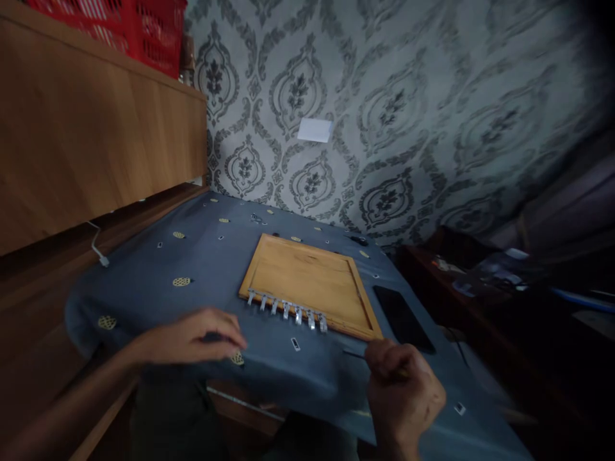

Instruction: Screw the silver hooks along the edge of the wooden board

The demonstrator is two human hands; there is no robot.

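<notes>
A shallow wooden tray or framed board (pixel 307 278) lies on the blue patterned cloth. Along its near edge sits a row of several small silver metal clips (pixel 287 310). My left hand (pixel 196 336) hovers over the cloth to the left of the clips, fingers loosely curved and apart, with nothing seen between them. Near the board's right front corner, my right hand (pixel 403 384) is closed round a thin tool (pixel 354 353), whose narrow metal shaft points left; its handle is mostly hidden in the fist.
A black phone (pixel 403 318) lies right of the board. Small dark items rest near the cloth's back edge. A wooden cabinet (pixel 106 128) with a red basket (pixel 154 35) stands left, a white cable (pixel 99 250) below it. Clutter sits on a dark surface at right.
</notes>
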